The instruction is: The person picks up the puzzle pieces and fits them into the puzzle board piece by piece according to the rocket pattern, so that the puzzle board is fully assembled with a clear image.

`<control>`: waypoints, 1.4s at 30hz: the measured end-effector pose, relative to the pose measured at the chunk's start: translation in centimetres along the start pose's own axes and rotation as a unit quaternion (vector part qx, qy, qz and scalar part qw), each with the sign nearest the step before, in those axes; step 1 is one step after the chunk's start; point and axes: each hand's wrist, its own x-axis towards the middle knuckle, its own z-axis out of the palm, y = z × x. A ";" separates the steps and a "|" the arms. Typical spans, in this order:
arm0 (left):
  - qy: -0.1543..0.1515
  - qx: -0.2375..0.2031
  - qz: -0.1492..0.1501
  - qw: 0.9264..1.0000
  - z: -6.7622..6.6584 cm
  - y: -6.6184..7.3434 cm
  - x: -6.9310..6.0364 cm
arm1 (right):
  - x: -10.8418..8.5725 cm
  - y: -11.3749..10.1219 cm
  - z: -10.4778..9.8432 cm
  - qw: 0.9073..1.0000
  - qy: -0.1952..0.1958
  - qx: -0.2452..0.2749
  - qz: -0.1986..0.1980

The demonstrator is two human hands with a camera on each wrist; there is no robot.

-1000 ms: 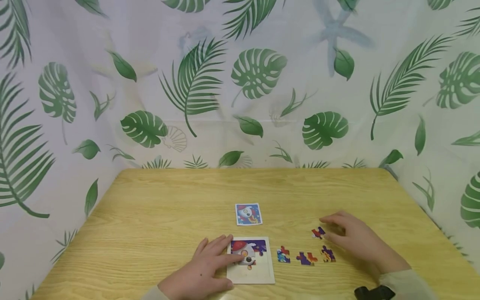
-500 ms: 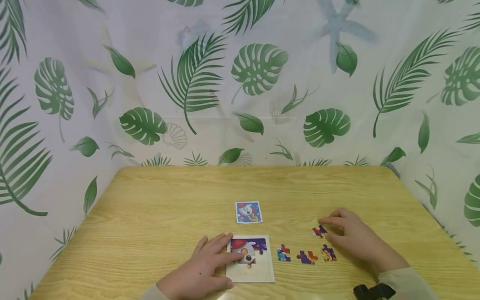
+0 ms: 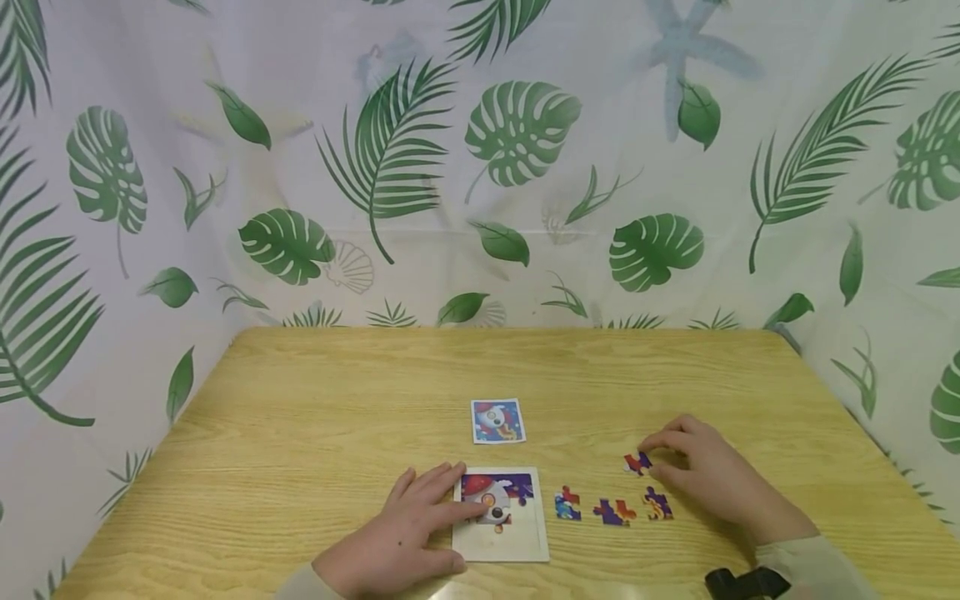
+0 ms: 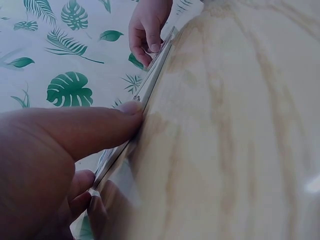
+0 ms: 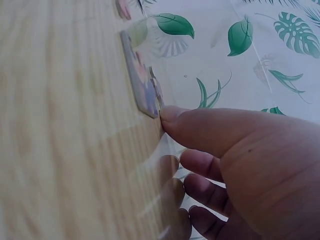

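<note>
My left hand [image 3: 397, 529] rests flat on the white puzzle tray [image 3: 517, 546], fingers spread over its left side and forefinger on the fitted picture. Fitted pieces [image 3: 495, 500] show a white rocket with a red top on purple. In the left wrist view, the thumb [image 4: 100, 127] lies along the tray's edge. Right of the tray, my right hand [image 3: 712, 475] pinches a red and purple puzzle piece [image 3: 636, 463] between thumb and forefinger, at the tabletop. In the right wrist view, the thumb [image 5: 200, 127] partly hides that piece.
Three loose puzzle pieces lie right of the tray: a blue and red one [image 3: 567, 504], a purple and orange one [image 3: 615, 512], and a purple and yellow one [image 3: 657, 503]. Behind the tray lies a small picture card [image 3: 498, 422]. A leaf-print cloth [image 3: 480, 167] stands behind the table [image 3: 337, 400].
The right-hand piece has turned slightly between the fingertips. Both hands stay nearly in place. The head view has tilted a little.
</note>
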 end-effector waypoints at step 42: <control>-0.005 0.003 -0.007 1.000 -0.2 0.4 0.1 | 0.0 -1.8 0.2 0.999 0.005 -0.042 -0.002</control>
